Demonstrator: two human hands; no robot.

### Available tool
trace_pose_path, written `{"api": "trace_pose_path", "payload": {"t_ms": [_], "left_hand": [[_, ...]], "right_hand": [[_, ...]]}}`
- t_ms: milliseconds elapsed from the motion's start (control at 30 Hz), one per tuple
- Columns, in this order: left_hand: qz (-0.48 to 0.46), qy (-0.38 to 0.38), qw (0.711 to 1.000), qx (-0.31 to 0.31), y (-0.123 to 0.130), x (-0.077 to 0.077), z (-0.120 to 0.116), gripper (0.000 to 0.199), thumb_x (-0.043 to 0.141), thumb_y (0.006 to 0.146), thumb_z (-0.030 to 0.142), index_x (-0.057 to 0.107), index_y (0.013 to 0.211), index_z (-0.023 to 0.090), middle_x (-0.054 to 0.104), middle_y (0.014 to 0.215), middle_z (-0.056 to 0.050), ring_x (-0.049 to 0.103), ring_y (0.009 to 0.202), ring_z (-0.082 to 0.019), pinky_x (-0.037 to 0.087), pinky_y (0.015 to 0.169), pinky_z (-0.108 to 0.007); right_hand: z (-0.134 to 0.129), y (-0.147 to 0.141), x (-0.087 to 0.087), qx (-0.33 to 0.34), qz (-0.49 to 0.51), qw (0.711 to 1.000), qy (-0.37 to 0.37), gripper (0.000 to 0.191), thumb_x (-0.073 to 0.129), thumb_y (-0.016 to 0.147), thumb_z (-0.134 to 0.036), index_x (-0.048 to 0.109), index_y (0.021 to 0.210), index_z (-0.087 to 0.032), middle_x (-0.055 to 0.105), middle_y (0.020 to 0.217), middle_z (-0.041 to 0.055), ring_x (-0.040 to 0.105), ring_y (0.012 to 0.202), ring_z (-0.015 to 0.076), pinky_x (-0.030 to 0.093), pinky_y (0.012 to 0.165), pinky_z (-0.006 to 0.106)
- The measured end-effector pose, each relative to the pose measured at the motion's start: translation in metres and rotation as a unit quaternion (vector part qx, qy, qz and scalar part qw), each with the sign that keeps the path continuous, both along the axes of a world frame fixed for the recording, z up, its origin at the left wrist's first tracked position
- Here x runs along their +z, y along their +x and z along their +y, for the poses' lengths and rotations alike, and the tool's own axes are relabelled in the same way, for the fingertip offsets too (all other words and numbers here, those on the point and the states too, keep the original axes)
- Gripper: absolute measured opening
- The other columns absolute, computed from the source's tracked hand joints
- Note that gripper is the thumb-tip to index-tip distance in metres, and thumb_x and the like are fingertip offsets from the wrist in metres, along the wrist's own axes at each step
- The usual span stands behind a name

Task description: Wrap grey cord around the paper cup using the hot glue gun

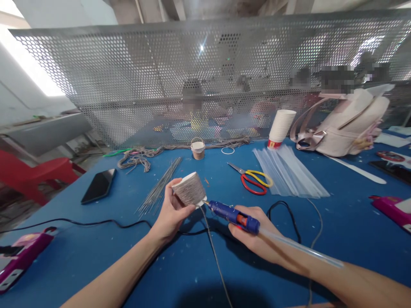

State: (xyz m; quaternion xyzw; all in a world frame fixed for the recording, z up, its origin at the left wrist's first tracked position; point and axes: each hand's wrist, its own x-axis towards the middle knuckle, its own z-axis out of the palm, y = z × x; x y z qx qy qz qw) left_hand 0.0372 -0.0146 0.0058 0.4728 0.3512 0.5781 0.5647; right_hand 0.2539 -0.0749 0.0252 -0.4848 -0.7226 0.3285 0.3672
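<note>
My left hand (pixel 173 209) grips a white paper cup wrapped in grey cord (pixel 190 189), tilted on its side above the table. From the cup's edge a loose length of the grey cord (pixel 212 246) trails down toward me. Wrapped around the handle of a blue hot glue gun (pixel 234 216) is my right hand (pixel 253 233). The gun's nozzle touches or nearly touches the cup's edge where the cord comes off. A clear glue stick (pixel 305 246) sticks out of the gun's back, over my right forearm.
Yellow and red scissors (pixel 257 179), clear plastic strips (pixel 289 171) and stacked paper cups (pixel 281 128) lie or stand beyond my right hand. Thin grey rods (pixel 162 184), a phone (pixel 99 186) and a small tub (pixel 198 150) are left and ahead. A perforated metal screen (pixel 135 85) borders the blue table (pixel 96 265).
</note>
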Motion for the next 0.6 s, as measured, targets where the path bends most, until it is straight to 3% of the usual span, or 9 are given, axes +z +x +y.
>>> {"api": "trace_pose_path", "payload": {"t_ms": [233,600], "left_hand": [[0.019,0.033,0.999,-0.001,-0.0002,-0.0041,-0.0011,0.071,0.086,0.057,0.018,0.045,0.114,0.031,0.058,0.102,0.002,0.059,0.092,-0.015,0.049,0.086,-0.030],[0.019,0.025,0.999,0.008,-0.0006,-0.0025,-0.0016,0.071,0.085,0.057,0.021,0.044,0.115,0.030,0.059,0.107,0.000,0.060,0.098,-0.019,0.048,0.092,-0.036]], "right_hand": [[-0.0016,-0.0057,-0.0080,0.020,-0.037,0.997,0.071,0.022,0.052,0.071,-0.014,0.033,0.062,-0.022,0.041,0.055,-0.0059,0.034,0.048,0.0085,0.028,0.050,0.022],[0.0003,-0.0001,-0.0052,-0.003,-0.042,0.998,0.041,0.021,0.053,0.072,-0.018,0.035,0.061,-0.022,0.042,0.054,-0.0054,0.035,0.049,0.0095,0.029,0.050,0.023]]}}
